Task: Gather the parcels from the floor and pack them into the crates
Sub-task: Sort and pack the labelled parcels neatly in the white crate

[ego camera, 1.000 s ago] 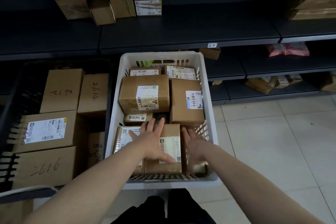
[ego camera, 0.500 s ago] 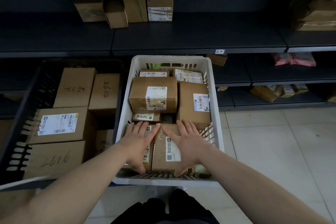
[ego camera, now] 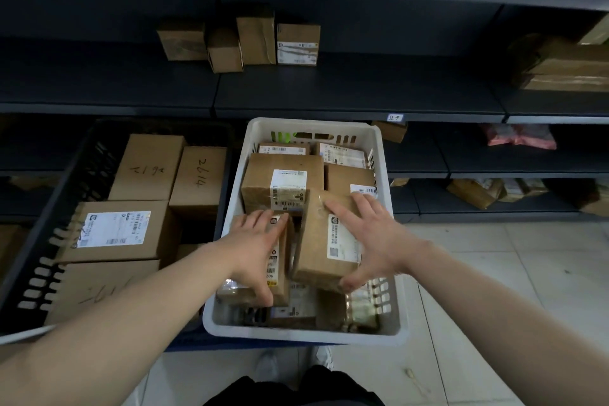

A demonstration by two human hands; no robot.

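Gripping | left hand (ego camera: pixel 258 247): low parcel (ego camera: pixel 282 262) | right hand (ego camera: pixel 375 241): tilted parcel (ego camera: pixel 316 241) | box marked "2614" (ego camera: pixel 197 181)

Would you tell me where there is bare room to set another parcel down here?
Bare: the shelf between the four small boxes and the right-hand stack; the floor tiles right of the white crate. Crowded: the white crate, full; the black crate, bar a dark gap by its right wall.

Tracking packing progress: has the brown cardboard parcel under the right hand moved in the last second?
Yes. The brown cardboard parcel has risen and shifted toward the far end of the white plastic crate.
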